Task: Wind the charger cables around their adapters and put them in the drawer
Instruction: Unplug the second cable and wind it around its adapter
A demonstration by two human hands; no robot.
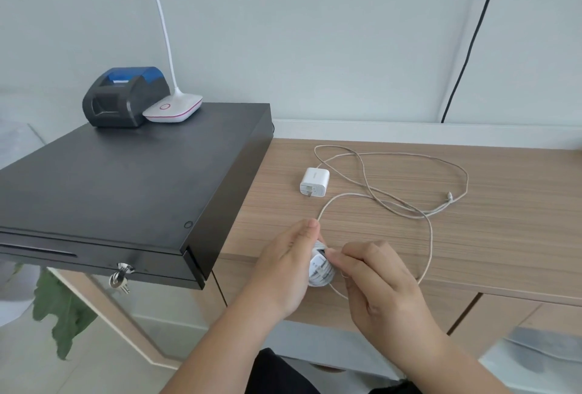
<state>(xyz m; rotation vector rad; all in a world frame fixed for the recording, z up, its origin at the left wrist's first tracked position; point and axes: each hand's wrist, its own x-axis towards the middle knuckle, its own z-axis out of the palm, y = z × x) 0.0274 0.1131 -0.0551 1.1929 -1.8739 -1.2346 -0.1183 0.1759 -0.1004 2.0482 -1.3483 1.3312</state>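
Observation:
My left hand (288,264) holds a white adapter (318,269) with cable turns wrapped round it, just past the desk's front edge. My right hand (374,280) pinches that adapter's cable (429,236), whose free length loops out over the desk. A second white adapter (315,182) lies flat on the desk farther back, and its loose cable (409,166) sprawls in wide loops to the right. The black cash drawer (126,179) sits at the left, shut, with keys (121,278) hanging in its front lock.
A black and blue receipt printer (124,97) and a white lamp base (173,108) stand on the drawer's back. The wooden desk (504,236) runs right. A black wire (469,47) hangs down the wall. Green leaves (63,315) show below the drawer.

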